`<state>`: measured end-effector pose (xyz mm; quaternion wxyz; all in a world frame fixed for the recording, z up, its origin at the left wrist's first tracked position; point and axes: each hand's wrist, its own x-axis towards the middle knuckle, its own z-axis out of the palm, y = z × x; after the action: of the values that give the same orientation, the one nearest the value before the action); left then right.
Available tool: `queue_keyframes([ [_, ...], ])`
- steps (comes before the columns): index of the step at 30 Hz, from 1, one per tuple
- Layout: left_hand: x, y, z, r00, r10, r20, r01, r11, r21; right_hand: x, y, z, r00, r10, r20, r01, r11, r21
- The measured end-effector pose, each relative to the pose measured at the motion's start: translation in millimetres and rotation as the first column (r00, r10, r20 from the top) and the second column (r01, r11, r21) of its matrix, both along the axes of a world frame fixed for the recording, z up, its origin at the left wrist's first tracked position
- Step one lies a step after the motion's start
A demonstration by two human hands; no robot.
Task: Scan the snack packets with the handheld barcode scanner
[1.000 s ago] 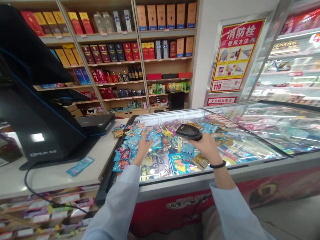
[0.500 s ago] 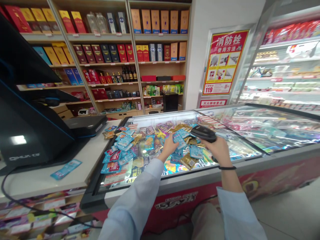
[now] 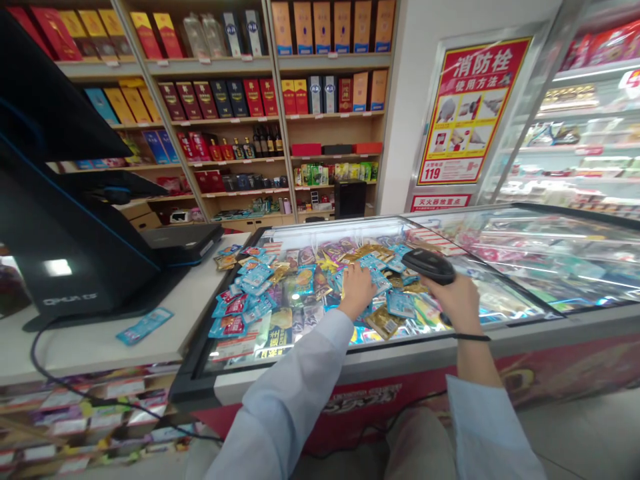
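Palm down, my left hand (image 3: 358, 292) rests on the pile of small snack packets, fingers stretched forward and slightly apart over it. A blue packet (image 3: 380, 281) lies right beside these fingers. My right hand (image 3: 457, 300), with a dark band at its wrist, is wrapped round a black barcode scanner (image 3: 430, 265). The scanner is raised over the right side of the pile, its head pointing left. Just below it are another blue packet (image 3: 401, 305) and a gold packet (image 3: 384, 322). What lies under my left palm is hidden.
The packets lie on the glass top of a chest freezer (image 3: 300, 370). A stack of blue and red packets (image 3: 235, 307) sits at its left end. On the left counter stand a dark checkout terminal (image 3: 75, 267) and a lone blue packet (image 3: 145, 326). Shelves of boxes (image 3: 225, 100) are behind.
My left hand has moved right and turned palm down; the blue packet it was pinching now lies on the pile. The scanner has shifted slightly right in view. The camera has turned a little left.
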<state>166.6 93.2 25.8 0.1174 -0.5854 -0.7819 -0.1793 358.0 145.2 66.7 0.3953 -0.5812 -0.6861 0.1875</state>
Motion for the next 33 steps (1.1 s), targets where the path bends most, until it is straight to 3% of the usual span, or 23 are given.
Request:
queue_keyframes([
  [6, -1.4, -6.8, -0.7, 0.996, -0.026, 0.087, 0.029, 0.999, -0.033, -12.3, -4.3, -3.3, 0.999, 0.025, 0.033, -0.027, 0.998, 0.052],
  [10, -18.8, -15.6, 14.1, 0.987, -0.029, 0.159, 0.028, 1.000, 0.009, -18.0, -8.9, -1.0, 0.998, 0.056, 0.016, -0.057, 0.997, 0.060],
  [14, -77.6, -48.2, 51.6, 0.986, -0.039, 0.160, 0.021, 0.993, 0.118, -20.4, -12.0, 1.6, 0.998, 0.061, 0.003, -0.061, 0.993, 0.097],
  [17, -138.4, -96.7, 79.0, 0.994, 0.066, 0.090, -0.085, 0.969, 0.230, -25.4, -16.7, 4.9, 0.997, 0.083, 0.003, -0.083, 0.989, 0.121],
  [19, -175.1, -134.6, 86.4, 0.986, 0.150, 0.076, -0.165, 0.957, 0.239, -32.8, -22.1, 8.5, 0.995, 0.095, 0.015, -0.096, 0.988, 0.118],
  [21, -202.8, -170.0, 82.3, 0.970, 0.232, 0.075, -0.243, 0.951, 0.191, -43.7, -29.4, 12.3, 0.993, 0.110, 0.034, -0.113, 0.988, 0.105],
  [25, -228.1, -217.1, 52.6, 0.879, 0.471, 0.071, -0.474, 0.880, 0.027, -72.8, -50.3, 16.6, 0.980, 0.192, 0.045, -0.196, 0.975, 0.108],
  [29, -229.4, -232.5, 25.3, 0.811, 0.586, 0.000, -0.573, 0.793, -0.206, -101.1, -77.6, 15.0, 0.950, 0.297, 0.098, -0.310, 0.939, 0.152],
  [33, -227.0, -231.9, 13.6, 0.803, 0.595, -0.031, -0.582, 0.771, -0.260, -119.3, -96.8, 9.8, 0.909, 0.386, 0.160, -0.410, 0.898, 0.162],
])
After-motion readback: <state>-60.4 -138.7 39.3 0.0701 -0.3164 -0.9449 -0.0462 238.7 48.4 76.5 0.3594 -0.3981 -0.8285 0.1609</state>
